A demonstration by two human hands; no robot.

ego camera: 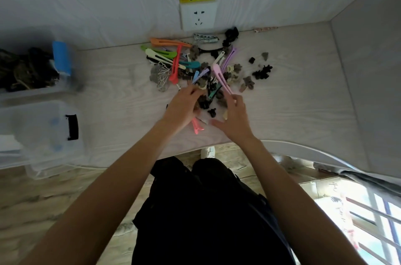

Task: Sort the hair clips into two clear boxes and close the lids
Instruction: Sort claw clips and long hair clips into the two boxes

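1. The pale wood-grain worktop [293, 99] carries a loose heap of mixed hair clips [195, 65], spread centre, just ahead of both hands.
2. Two clear plastic boxes [36, 125] sit far left, well apart from the heap; the farther one already holds dark clips.
3. The long pink duckbill clip [221, 78] runs away from the person, its near end pinched in the right hand [235, 119].
4. The left hand [184, 106] curls into the small dark clips; whether it grips one, I cannot tell.
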